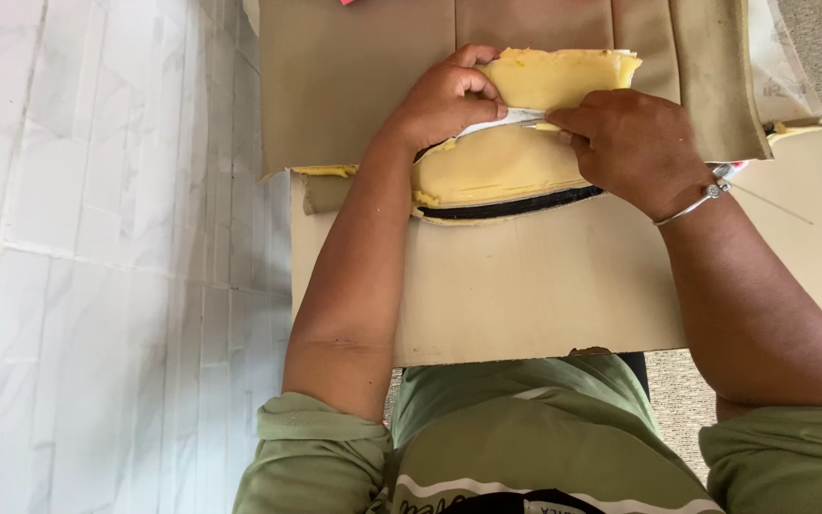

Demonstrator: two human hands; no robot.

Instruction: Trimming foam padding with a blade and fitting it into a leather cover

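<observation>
Two hands at one yellow foam pad (497, 162) lying on a cardboard sheet (563, 286): left hand (444, 100) pinches the white strip (511, 117) at the fold, right hand (635, 143) closed on it, keeping foam flat; tan fabric (354, 76) behind.

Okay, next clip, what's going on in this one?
A person in a green shirt works over a sheet of cardboard. Both hands press on a stack of yellow foam pieces with a dark edge along the bottom. The left hand and the right hand pinch a thin white strip between two foam layers. Tan fabric lies behind the foam, and white tiles lie to the left.
</observation>
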